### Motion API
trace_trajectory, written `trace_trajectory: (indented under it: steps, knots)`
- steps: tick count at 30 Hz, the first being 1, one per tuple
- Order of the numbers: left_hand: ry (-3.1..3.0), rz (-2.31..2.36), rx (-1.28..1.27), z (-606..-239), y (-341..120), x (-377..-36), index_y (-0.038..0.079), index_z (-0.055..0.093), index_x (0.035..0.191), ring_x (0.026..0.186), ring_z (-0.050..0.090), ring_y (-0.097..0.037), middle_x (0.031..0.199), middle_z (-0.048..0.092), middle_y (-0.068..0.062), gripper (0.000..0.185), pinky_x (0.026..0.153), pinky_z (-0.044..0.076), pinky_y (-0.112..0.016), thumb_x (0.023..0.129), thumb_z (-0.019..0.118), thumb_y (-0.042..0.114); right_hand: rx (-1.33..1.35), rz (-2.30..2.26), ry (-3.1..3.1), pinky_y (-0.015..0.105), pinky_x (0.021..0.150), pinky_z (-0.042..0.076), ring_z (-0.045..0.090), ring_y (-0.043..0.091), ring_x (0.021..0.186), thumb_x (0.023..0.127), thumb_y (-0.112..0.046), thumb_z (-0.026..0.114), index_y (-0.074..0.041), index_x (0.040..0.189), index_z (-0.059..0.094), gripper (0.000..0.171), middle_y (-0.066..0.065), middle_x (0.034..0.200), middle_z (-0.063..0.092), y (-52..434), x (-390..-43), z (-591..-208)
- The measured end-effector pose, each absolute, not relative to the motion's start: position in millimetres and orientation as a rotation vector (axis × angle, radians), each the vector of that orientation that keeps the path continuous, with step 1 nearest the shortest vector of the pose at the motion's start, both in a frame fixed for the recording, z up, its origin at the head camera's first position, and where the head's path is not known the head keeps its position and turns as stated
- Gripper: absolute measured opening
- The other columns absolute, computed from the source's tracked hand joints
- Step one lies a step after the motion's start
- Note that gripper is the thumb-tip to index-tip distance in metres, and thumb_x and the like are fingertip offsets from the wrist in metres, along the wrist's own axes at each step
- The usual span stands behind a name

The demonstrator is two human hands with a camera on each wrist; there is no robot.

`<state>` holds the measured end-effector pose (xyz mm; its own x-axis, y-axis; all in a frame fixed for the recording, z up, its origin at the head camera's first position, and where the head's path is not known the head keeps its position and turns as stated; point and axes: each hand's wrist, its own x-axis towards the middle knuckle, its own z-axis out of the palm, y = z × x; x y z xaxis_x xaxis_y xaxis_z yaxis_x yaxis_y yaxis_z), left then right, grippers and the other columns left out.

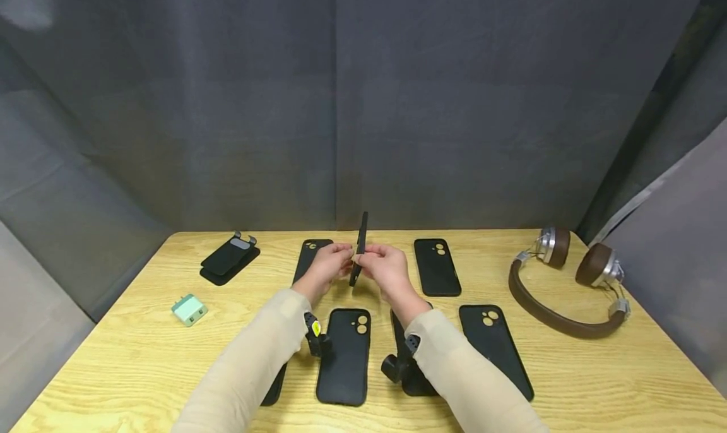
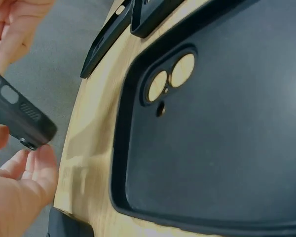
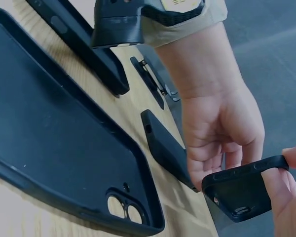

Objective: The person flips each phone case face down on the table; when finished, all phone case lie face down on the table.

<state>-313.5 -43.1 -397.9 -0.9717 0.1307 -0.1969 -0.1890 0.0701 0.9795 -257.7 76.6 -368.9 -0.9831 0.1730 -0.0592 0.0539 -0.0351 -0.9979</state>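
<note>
Over the far middle of the table, a black phone case is held up on edge, nearly edge-on in the head view. My left hand pinches its lower left side between thumb and fingertips. From the other side, my right hand grips the same case with thumb and fingers. The left wrist view shows an oval cutout and small speaker holes along the rim of the held case. In the right wrist view its hollow inside and camera opening face the camera.
Several black phone cases lie about the hands, one in front, one at back right, one at front right. Brown headphones lie at the right. A folded black stand and a mint charger plug sit at the left.
</note>
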Motion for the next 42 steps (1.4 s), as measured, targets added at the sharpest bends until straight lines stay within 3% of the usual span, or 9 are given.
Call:
trace_trajectory:
  steps: [5,13,26,30,35,42]
  knots:
    - [2.058,2.008,-0.076,-402,-45,-315,-0.006,0.051,0.122,0.092,0.060,-0.018,0.109,0.061,-0.017,0.032,0.078,0.050,-0.032,0.095,0.047,0.010,-0.255,2.226,-2.058,0.043,0.082,0.052,0.064,0.015,0.077,0.079,0.002,0.064,0.010,0.111,0.059,0.032,0.016,0.091,0.064,77,-257,-365]
    - [1.996,2.082,0.005,-408,-48,-315,-0.005,0.053,0.115,0.089,0.062,-0.018,0.104,0.063,-0.015,0.027,0.074,0.050,-0.030,0.093,0.050,0.010,-0.246,2.244,-2.017,0.042,0.081,0.052,0.065,0.018,0.080,0.080,0.003,0.062,0.010,0.111,0.060,0.032,0.018,0.094,0.064,81,-258,-367]
    - [2.002,2.149,-0.053,-409,-48,-316,-0.007,0.050,0.121,0.087,0.059,-0.014,0.108,0.059,-0.016,0.033,0.065,0.048,-0.022,0.089,0.054,0.003,-0.326,2.257,-2.059,0.026,0.069,0.054,0.060,0.012,0.073,0.081,0.003,0.061,0.008,0.112,0.060,0.031,0.014,0.096,0.060,103,-257,-381]
    - [2.026,2.160,-0.077,-409,-48,-315,-0.006,0.052,0.119,0.078,0.057,-0.011,0.098,0.058,-0.010,0.033,0.061,0.047,-0.022,0.087,0.057,0.000,-0.322,2.291,-2.104,0.023,0.066,0.054,0.059,0.012,0.073,0.082,0.004,0.059,0.008,0.118,0.056,0.037,0.014,0.098,0.056,110,-256,-386]
    - [2.095,2.108,-0.073,-409,-48,-311,-0.004,0.053,0.118,0.068,0.054,-0.010,0.088,0.057,-0.005,0.034,0.058,0.046,-0.023,0.084,0.059,-0.002,-0.352,2.242,-2.230,0.025,0.069,0.054,0.063,0.014,0.080,0.084,0.003,0.059,0.004,0.122,0.055,0.039,0.019,0.106,0.056,117,-256,-393]
    - [2.179,1.988,-0.036,-410,-46,-307,-0.005,0.053,0.119,0.069,0.057,-0.014,0.088,0.055,-0.008,0.038,0.063,0.050,-0.026,0.082,0.061,-0.004,-0.360,2.073,-2.436,0.032,0.076,0.054,0.063,0.022,0.087,0.083,0.002,0.060,0.007,0.120,0.056,0.038,0.024,0.114,0.056,124,-259,-397]
